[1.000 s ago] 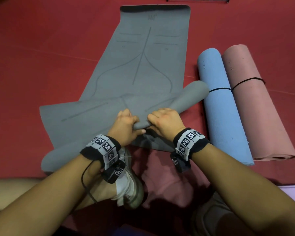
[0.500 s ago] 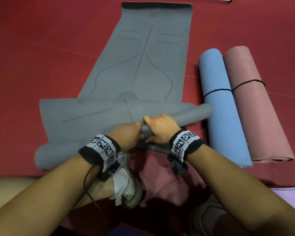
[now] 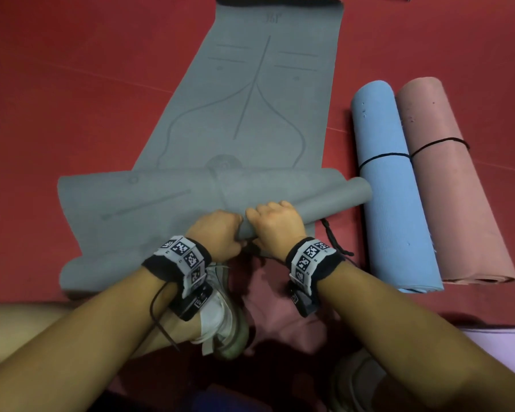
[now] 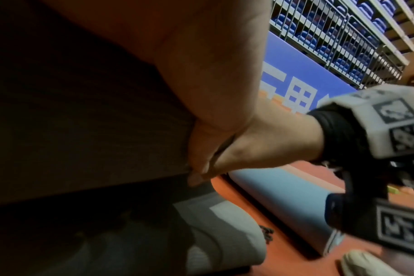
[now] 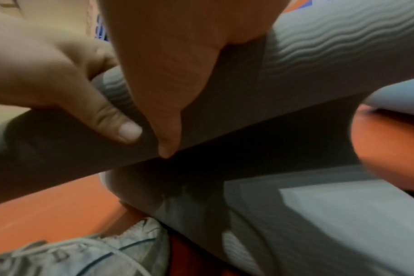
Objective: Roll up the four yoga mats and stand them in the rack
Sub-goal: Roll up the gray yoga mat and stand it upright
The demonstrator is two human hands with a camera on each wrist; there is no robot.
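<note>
Since a second ago, roll's right end is swinging down from its skew toward level, and more of the grey rubber yoga mat (image 3: 244, 93) is winding onto it. Both my hands are working mid-roll, side by side: left hand (image 3: 216, 237) curling over the near side, thumb pressing in; right hand (image 3: 275, 226) wrapping over the top, fingers (image 5: 128, 128) bearing on the wavy underside. Both are gripping the grey roll (image 3: 333, 197), neither one loose.

Mat is lying on the red floor (image 3: 72, 84), far half flat, stretching away from me. Roll is looking uneven, right end standing proud of the mat edge. Blue rolled mat (image 3: 393, 185) and pink rolled mat (image 3: 455, 185) are lying just right, tied with black cord (image 3: 384, 157).

Risk, as I am judging it: hands bunching at centre are leaving the ends slack, so the roll could telescope into a cone and stand badly in the rack. Rack not clearly in view.
</note>
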